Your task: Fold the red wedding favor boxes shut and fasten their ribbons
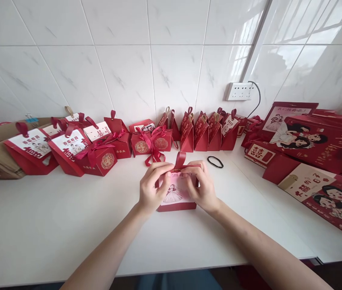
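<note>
A small red gift box [177,206] with a pink front panel showing a drawn couple stands upright on the white table [77,225]. A red ribbon loop [180,160] rises from its top edge. My left hand [155,187] pinches the top edge at the left of the loop, thumb in front and fingers behind. On the right of the loop, my right hand [202,187] grips the same edge in a similar pinch. Both hands are close together, and their fingers partly cover the upper corners of the box.
Finished-looking red boxes [98,159] line the back left, with more pointed red boxes [202,135] at the back centre. A black hair tie [215,162] lies right of my hands. Large red printed bags [324,149] are stacked at the right. A power strip [239,92] is on the wall.
</note>
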Available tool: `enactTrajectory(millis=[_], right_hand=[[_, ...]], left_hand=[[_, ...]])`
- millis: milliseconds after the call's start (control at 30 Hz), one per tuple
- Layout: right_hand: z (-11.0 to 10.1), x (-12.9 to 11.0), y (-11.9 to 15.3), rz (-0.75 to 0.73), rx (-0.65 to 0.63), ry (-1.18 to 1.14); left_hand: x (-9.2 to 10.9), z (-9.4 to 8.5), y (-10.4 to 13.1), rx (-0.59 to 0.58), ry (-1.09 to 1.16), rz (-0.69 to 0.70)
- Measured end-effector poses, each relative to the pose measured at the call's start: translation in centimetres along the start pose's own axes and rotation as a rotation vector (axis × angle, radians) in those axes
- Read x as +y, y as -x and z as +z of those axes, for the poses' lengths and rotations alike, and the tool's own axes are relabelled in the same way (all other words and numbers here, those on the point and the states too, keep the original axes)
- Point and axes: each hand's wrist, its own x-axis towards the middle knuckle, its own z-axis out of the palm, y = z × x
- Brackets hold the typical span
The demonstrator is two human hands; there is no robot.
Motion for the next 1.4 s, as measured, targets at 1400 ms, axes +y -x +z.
enactTrajectory(millis=[1400], right_hand=[[-0.3, -1.0, -0.6, 0.291, -0.006, -0.167]], left_hand=[[1.2, 0.1, -0.4, 0.011, 0.058, -0.061]])
